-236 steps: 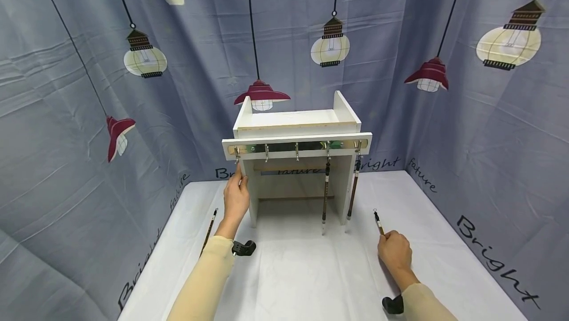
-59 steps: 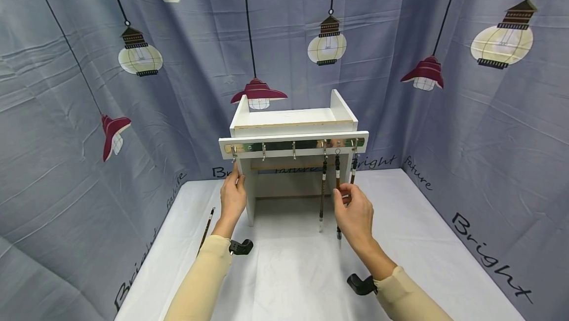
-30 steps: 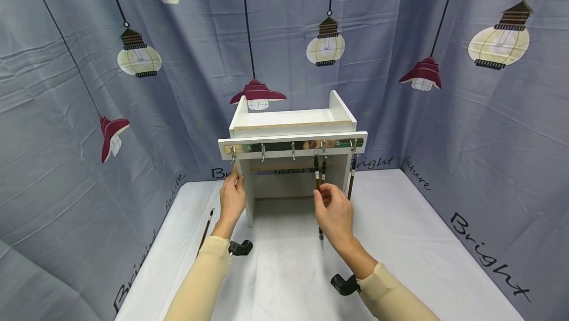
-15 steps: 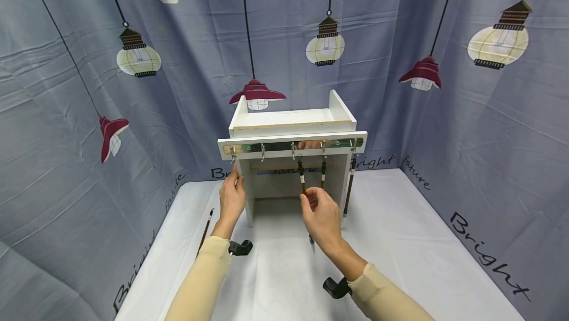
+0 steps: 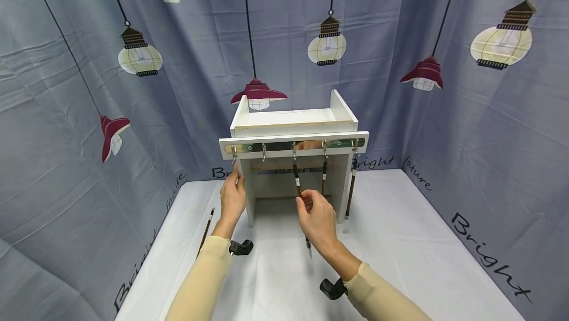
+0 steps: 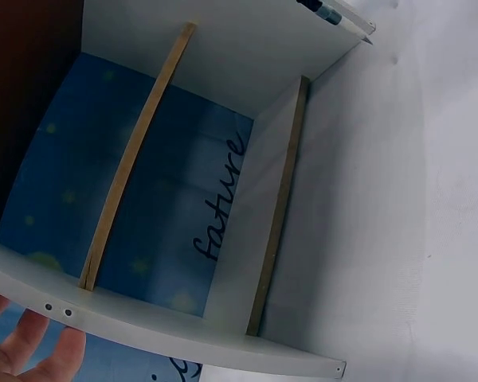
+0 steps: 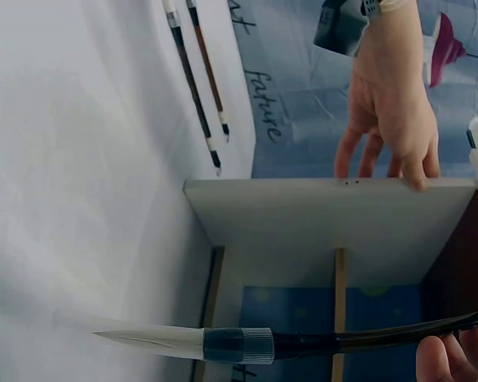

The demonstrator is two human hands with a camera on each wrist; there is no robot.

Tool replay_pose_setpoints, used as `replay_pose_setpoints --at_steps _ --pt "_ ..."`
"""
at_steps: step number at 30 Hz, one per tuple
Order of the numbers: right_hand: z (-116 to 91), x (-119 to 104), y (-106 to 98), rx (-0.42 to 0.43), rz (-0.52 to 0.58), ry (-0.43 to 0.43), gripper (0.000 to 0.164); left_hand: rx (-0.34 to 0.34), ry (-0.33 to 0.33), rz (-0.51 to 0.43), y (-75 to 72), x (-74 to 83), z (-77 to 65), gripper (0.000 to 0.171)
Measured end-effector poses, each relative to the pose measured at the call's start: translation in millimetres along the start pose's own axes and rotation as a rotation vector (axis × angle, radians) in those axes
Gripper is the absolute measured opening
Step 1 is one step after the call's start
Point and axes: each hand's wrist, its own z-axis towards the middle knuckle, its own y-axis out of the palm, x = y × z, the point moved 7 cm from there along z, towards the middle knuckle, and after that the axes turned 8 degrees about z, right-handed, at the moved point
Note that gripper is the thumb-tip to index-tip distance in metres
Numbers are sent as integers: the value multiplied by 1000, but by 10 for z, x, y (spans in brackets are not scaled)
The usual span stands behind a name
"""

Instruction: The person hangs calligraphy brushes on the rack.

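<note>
My right hand point(image 5: 317, 217) pinches a calligraphy brush point(image 5: 297, 178) by its handle, tip down. The brush's top end overlaps the middle hook point(image 5: 294, 150) of the white rack's point(image 5: 360, 136) front rail. In the right wrist view its pale bristles point(image 7: 147, 338) and dark ferrule show large, with part of my right hand point(image 7: 454, 358) at the edge. My left hand point(image 5: 233, 195) rests its extended fingers against the rack's left side panel point(image 5: 250, 192), just under the rail. In the left wrist view, fingertips point(image 6: 68, 350) touch that panel's outer side.
Two more brushes hang from the rack's right-hand hooks point(image 5: 324, 148). Beside my left forearm, brushes point(image 7: 195, 79) lie on the white-covered table point(image 5: 400, 242); the right wrist view shows two. A patterned curtain point(image 5: 191, 64) surrounds the back and sides.
My right hand has lifted the brush from the right side of the table and carried it left, past the hanging brushes, to the middle hook. My left hand stays at the side panel.
</note>
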Motion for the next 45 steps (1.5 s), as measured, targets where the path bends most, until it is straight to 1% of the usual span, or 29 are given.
replay_pose_setpoints --at_steps 3,8,11,19,24,31,38,45 --pt "9 16 8 -2 -2 12 12 3 10 10 -1 12 5 53" --pt "25 74 49 -34 2 72 13 -6 1 11 10 4 14 53" --pt "41 91 72 -43 7 90 13 1 7 14 9 7 27 53" --pt "49 89 98 -44 15 96 12 -16 -16 3 2 0 12 53" --pt "59 85 118 -43 15 78 12 -15 -27 -9 0 -6 16 53" --pt "41 114 153 -42 11 77 14 3 -4 23 2 13 25 53" --pt "51 164 188 -41 6 71 12 -7 -19 27 0 8 23 53" --pt "89 220 248 -61 -2 77 14 4 8 40 -9 39 26 53"
